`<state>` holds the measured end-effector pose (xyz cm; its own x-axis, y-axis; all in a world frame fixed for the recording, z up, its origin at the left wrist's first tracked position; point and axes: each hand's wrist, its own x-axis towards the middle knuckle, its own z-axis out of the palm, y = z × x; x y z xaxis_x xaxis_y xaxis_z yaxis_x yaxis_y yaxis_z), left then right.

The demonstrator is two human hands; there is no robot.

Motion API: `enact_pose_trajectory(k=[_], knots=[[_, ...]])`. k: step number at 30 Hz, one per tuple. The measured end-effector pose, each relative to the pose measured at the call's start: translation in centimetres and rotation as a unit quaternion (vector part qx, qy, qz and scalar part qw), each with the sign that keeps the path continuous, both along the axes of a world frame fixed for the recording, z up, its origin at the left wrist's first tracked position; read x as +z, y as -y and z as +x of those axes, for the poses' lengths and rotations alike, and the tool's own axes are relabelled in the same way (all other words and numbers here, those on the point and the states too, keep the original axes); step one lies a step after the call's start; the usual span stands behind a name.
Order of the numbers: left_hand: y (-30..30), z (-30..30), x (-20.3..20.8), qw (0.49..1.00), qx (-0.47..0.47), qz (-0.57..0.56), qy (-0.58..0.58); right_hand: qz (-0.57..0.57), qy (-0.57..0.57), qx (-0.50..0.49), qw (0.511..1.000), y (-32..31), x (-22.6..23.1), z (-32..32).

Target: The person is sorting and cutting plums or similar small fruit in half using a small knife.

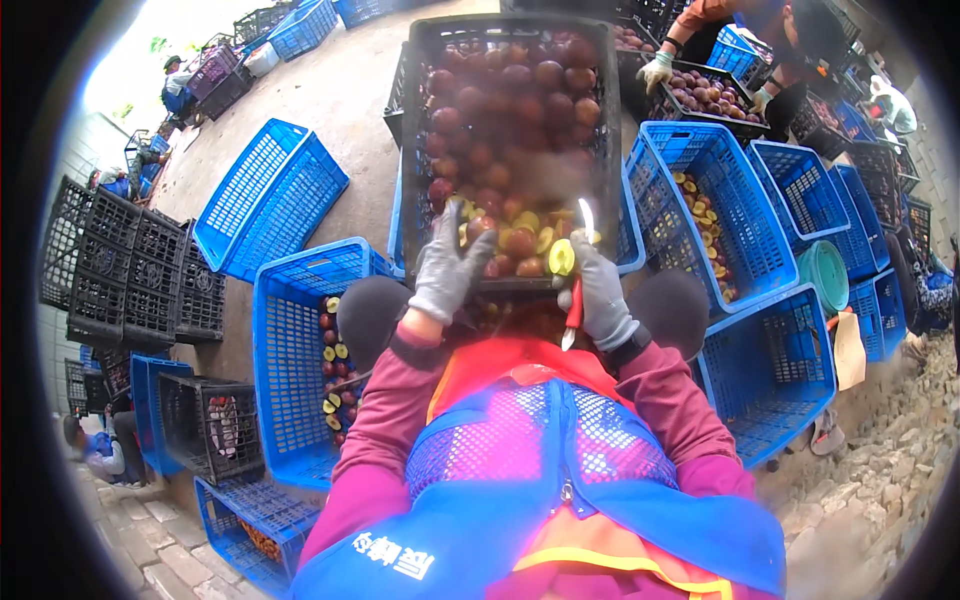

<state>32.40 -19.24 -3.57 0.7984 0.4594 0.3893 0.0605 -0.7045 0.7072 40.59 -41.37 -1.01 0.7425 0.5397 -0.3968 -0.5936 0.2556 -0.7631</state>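
Observation:
A black crate (512,22) of dark red plums (505,120) stands before me, with cut yellow-green halves near its front edge. My left hand (447,268), in a grey-white glove, is at the crate's near left corner. Its thumb and fingers are spread beside a plum (480,226), and I see nothing firmly held. In my gloved right hand (600,295) is a small knife with a red handle (574,312) and a curved, shiny blade pointing up. A cut plum half (562,258) sits at that hand's fingertips, its pale flesh and pit showing. Blur covers the crate's middle.
A blue crate (268,340) at my left and another (735,200) at my right hold cut plums. An empty-looking blue crate (770,375) stands nearer right. Stacked black crates (125,265) are far left. Another person's gloved hand (657,72) touches a plum crate (712,122).

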Motion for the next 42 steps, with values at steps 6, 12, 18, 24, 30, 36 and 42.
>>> enact_pose_trajectory(k=[6, 12, 18, 24, 30, 36, 42], knots=[[4.0, -2.7, 1.0, 0.684, -0.184, -0.706, 0.017, -0.109, 0.253, 0.104, 0.955, -1.7, 0.8, -2.0], [-5.2, -12.3, 2.2, 0.991, -0.017, -0.126, -0.039, -0.126, 0.152, 0.084, 0.977, 3.1, 0.5, 1.3], [-19.7, -20.3, 6.5, 0.894, 0.277, 0.202, -0.29, -0.09, 0.044, 0.047, 0.994, 7.8, -1.6, 3.8], [-9.4, -8.6, 23.7, 0.978, -0.034, -0.167, 0.121, 0.024, -0.043, 0.021, 0.999, 7.0, 1.3, 5.7], [-2.0, -1.3, 35.8, 0.913, -0.291, -0.077, 0.274, -0.066, -0.013, 0.067, 0.995, 6.4, 1.9, 3.5], [-0.1, -0.4, 39.7, 0.864, -0.331, 0.123, 0.359, -0.065, -0.044, 0.078, 0.994, 6.6, -0.8, 3.5], [-0.1, 1.8, 39.9, 0.857, -0.281, 0.165, 0.4, -0.085, -0.068, 0.059, 0.992, 7.6, -0.1, 3.2]])
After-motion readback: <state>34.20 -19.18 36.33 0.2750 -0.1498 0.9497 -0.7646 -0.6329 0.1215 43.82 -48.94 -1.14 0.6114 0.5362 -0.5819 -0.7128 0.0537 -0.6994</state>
